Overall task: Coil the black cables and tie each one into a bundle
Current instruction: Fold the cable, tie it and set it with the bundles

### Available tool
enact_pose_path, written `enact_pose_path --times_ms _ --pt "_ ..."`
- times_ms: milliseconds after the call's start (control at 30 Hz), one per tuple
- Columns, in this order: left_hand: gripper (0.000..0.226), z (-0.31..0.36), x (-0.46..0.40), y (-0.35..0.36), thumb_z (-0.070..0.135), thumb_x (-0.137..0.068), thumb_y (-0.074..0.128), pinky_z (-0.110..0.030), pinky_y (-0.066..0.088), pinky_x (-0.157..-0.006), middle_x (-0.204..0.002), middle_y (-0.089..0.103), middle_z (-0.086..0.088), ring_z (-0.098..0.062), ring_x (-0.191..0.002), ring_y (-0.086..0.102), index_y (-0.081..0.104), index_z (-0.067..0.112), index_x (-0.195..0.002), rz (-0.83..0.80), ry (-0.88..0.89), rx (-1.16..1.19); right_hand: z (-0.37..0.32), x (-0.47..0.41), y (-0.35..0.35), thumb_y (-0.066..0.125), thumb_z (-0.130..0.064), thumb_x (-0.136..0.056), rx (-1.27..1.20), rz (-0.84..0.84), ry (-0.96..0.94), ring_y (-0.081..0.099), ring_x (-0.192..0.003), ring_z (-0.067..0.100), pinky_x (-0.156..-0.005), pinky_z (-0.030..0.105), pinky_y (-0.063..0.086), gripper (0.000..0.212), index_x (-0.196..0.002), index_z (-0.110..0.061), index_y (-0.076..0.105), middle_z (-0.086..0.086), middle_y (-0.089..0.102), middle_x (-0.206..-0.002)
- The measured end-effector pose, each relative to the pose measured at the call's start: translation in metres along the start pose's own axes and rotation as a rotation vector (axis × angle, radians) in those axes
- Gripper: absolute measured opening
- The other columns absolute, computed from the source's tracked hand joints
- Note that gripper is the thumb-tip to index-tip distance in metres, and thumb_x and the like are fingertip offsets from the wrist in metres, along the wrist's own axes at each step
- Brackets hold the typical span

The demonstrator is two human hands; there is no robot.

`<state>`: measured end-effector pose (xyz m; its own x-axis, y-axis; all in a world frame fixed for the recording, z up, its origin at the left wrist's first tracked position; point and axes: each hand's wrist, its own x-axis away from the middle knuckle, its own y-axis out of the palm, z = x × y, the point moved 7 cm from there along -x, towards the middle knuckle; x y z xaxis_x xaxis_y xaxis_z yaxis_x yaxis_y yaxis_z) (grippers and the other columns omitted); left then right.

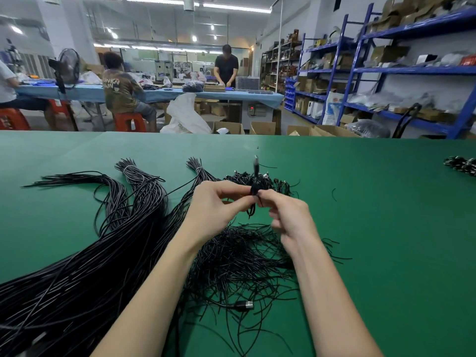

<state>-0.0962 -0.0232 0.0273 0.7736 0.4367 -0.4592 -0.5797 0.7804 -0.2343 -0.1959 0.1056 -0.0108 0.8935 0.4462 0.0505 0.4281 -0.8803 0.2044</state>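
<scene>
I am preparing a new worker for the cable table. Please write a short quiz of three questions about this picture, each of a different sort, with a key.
1. True or false: both hands hold the coiled cable above the green table.
2. Multiple choice: where does the loose USB plug lie? A) on the blue shelves B) on the table, between the forearms C) in a cardboard box
3. Fill in: the long cables still to be coiled lie on the person's ____ side.

Key:
1. True: the left hand and the right hand both pinch it.
2. B
3. left
</scene>
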Motion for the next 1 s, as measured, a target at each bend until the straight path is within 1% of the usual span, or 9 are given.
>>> enact_pose_path --times_ms 33,100,167,267,400,567,733,833,1000 --pt "0.013 -0.002 0.0 -0.001 0.02 -0.082 0.083 -0.022 0.057 -0.067 -0.08 0.078 0.002 -0.013 -0.071 0.073 0.081 0.021 -0.095 0.011 -0.015 -0.016 0.006 -0.001 0.001 0.081 -0.022 -0.084 -0.044 -0.033 0.083 0.043 -0.049 0.003 -0.04 0.014 0.028 0.009 -0.082 -0.014 0.08 -0.004 0.074 -0.074" --pt "0.014 -0.009 0.0 -0.002 0.021 -0.081 0.083 -0.022 0.056 -0.064 -0.073 0.076 -0.002 -0.014 -0.063 0.07 0.08 0.017 -0.094 -0.022 -0.144 0.088 0.004 -0.001 0.0 0.081 -0.029 -0.085 0.035 -0.108 0.073 0.041 -0.048 0.002 -0.039 0.014 0.029 0.014 -0.089 -0.015 0.08 -0.005 0.078 -0.08" --pt "0.027 -0.017 0.002 -0.001 0.024 -0.077 0.082 -0.02 0.053 -0.061 -0.069 0.071 -0.005 -0.013 -0.058 0.064 0.078 0.006 -0.098 -0.088 -0.299 0.27 -0.012 0.004 -0.002 0.077 -0.032 -0.09 0.196 -0.184 -0.072 0.047 -0.05 0.002 -0.043 0.013 0.036 0.011 -0.094 -0.022 0.08 -0.005 0.08 -0.086" --pt "0.041 -0.019 0.004 0.0 0.026 -0.073 0.081 -0.017 0.05 -0.055 -0.072 0.064 -0.004 -0.009 -0.053 0.057 0.075 -0.001 -0.103 -0.136 -0.411 0.46 -0.039 0.011 -0.005 0.077 -0.015 -0.091 0.329 -0.291 -0.371 0.055 -0.055 0.003 -0.05 0.011 0.042 0.014 -0.099 -0.027 0.079 -0.006 0.079 -0.09" --pt "0.033 -0.017 0.006 0.005 0.025 -0.074 0.078 -0.013 0.046 -0.05 -0.068 0.06 0.002 -0.005 -0.05 0.052 0.076 0.003 -0.1 -0.207 -0.443 0.511 -0.053 0.02 -0.004 0.086 -0.022 -0.082 0.512 -0.315 -0.541 0.053 -0.058 0.009 -0.061 0.016 0.048 0.02 -0.091 -0.039 0.081 -0.014 0.078 -0.091" --pt "0.03 -0.018 0.007 0.007 0.024 -0.077 0.078 -0.012 0.045 -0.05 -0.07 0.06 0.001 -0.003 -0.05 0.05 0.078 0.004 -0.1 -0.261 -0.439 0.488 -0.056 0.023 -0.001 0.09 -0.038 -0.073 0.542 -0.261 -0.618 0.045 -0.052 0.004 -0.055 0.014 0.039 0.014 -0.082 -0.043 0.08 -0.019 0.074 -0.074" --pt "0.034 -0.014 0.004 0.003 0.028 -0.071 0.082 -0.013 0.048 -0.056 -0.071 0.067 0.001 -0.005 -0.053 0.054 0.08 0.006 -0.097 -0.241 -0.367 0.461 -0.061 0.026 0.002 0.085 -0.045 -0.077 0.512 -0.211 -0.67 0.042 -0.048 0.005 -0.049 0.015 0.034 0.009 -0.075 -0.036 0.081 -0.018 0.068 -0.06" --pt "0.037 -0.01 0.0 0.002 0.03 -0.068 0.085 -0.015 0.052 -0.065 -0.084 0.073 -0.01 -0.009 -0.061 0.061 0.081 0.007 -0.096 -0.163 -0.294 0.441 -0.05 0.02 0.001 0.082 -0.032 -0.084 0.356 -0.139 -0.501 0.045 -0.051 0.012 -0.048 0.019 0.035 0.012 -0.073 -0.027 0.081 -0.009 0.063 -0.055" --pt "0.015 0.0 -0.004 -0.001 0.021 -0.077 0.084 -0.02 0.056 -0.07 -0.086 0.079 -0.003 -0.012 -0.072 0.072 0.081 0.02 -0.092 0.03 -0.084 0.202 -0.001 0.012 0.014 0.078 -0.017 -0.084 -0.292 -0.171 0.212 0.047 -0.046 0.004 -0.034 0.013 0.028 0.008 -0.08 -0.013 0.072 -0.002 0.064 -0.065"
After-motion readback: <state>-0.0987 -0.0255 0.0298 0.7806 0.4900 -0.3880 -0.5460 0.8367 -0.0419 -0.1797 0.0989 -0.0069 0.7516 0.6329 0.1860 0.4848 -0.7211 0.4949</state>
